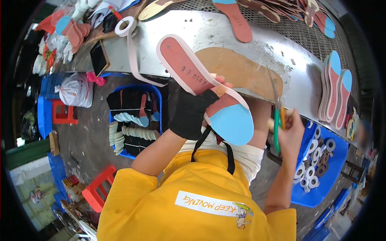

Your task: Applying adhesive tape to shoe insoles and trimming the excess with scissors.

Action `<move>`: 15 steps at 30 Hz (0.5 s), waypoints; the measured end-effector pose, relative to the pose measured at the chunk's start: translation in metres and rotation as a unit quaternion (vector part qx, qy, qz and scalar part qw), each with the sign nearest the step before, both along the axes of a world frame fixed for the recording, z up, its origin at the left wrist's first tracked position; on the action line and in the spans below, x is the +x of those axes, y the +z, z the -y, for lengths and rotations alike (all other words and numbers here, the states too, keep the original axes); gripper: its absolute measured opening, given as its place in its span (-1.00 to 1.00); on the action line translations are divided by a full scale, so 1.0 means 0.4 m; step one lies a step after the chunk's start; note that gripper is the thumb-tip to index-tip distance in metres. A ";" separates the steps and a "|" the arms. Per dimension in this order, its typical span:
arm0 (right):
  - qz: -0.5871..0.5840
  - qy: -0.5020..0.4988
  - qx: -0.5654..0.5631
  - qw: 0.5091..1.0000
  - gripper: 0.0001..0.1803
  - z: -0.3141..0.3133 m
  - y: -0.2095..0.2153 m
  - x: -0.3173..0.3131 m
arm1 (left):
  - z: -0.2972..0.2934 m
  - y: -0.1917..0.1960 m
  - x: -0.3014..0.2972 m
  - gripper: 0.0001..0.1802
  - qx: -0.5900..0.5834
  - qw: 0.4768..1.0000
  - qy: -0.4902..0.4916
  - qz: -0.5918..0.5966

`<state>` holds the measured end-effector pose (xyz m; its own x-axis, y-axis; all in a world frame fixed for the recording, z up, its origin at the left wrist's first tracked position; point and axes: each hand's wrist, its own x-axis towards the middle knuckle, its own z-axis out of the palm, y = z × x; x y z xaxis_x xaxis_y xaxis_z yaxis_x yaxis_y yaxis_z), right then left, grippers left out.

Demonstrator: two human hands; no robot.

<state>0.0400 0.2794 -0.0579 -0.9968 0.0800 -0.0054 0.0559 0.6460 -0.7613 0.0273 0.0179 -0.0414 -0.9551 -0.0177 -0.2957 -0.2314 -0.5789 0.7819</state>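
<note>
My left hand [193, 110], in a black fingerless glove, is closed around the middle of a shoe insole [232, 123]. The insole is red-brown with a blue heel or forefoot patch, and a pale pink strip runs along its edge. It is held tilted above my lap, at the table's near edge. In my right hand [291, 132] is a pair of scissors [276, 128] with green and orange handles, its blades pointing away over the table edge. Whether the blades are parted is unclear. A tape roll [131, 23] lies to the left, its pale loose strip [133, 60] trailing to the edge.
A brown flat sheet [241, 66] lies on the metal table [161, 30]. Stacked insoles [333, 74] stand at the right, with a phone [99, 57] at the left. Below are a blue bin of tape rolls [339, 168], a blue crate [161, 104] of parts and a red stool [94, 193].
</note>
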 end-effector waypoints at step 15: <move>0.060 0.165 -0.247 0.953 -0.75 0.127 0.095 -0.080 | -0.088 0.024 -0.051 -0.64 -0.196 0.971 -0.072 -0.117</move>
<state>0.0080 0.2288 -0.0198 -0.9570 -0.2794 -0.0773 0.0184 0.2076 -0.9780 0.0070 0.0532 -0.0316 -0.9962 0.0547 -0.0674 -0.0771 -0.2018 0.9764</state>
